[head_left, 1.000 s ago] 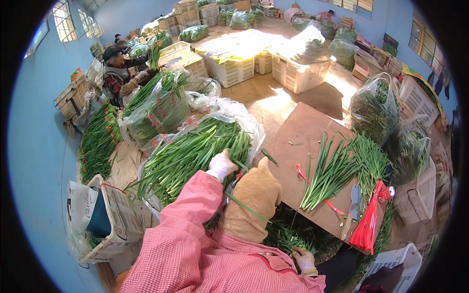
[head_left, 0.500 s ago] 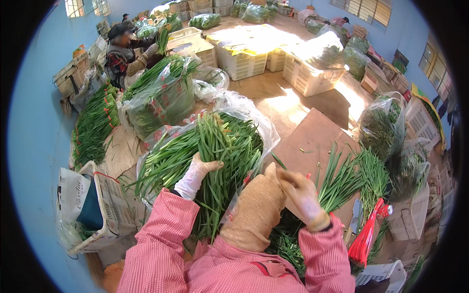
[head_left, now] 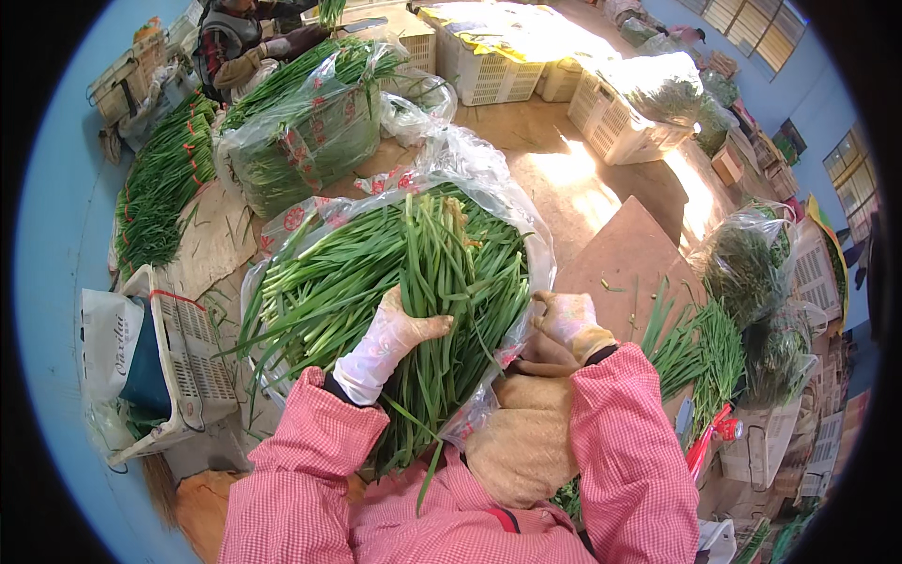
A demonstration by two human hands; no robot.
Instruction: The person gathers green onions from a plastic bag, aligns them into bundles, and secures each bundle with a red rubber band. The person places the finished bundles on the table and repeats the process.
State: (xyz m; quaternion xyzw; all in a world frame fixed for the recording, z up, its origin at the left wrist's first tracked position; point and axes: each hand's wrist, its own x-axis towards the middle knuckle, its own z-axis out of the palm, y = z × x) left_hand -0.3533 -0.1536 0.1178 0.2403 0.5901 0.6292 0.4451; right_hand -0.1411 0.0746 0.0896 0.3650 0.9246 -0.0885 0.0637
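Around the view's clock face, the left hand (head_left: pixel 381 348) sits inward of 8 o'clock against a bunch of greens (head_left: pixel 434 305), thumb and fingers apart; I cannot tell whether they close. The greens lie over an open plastic bag (head_left: pixel 539 240), near centre. At 4 o'clock, the right hand (head_left: pixel 571 321) curls its fingers beside the bag; any pinch is unclear. A brown board (head_left: pixel 625 240) lies toward 3 o'clock.

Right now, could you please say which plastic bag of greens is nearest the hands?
The open clear bag in the centre: the left hand touches its stalks, while other bags are farther off.
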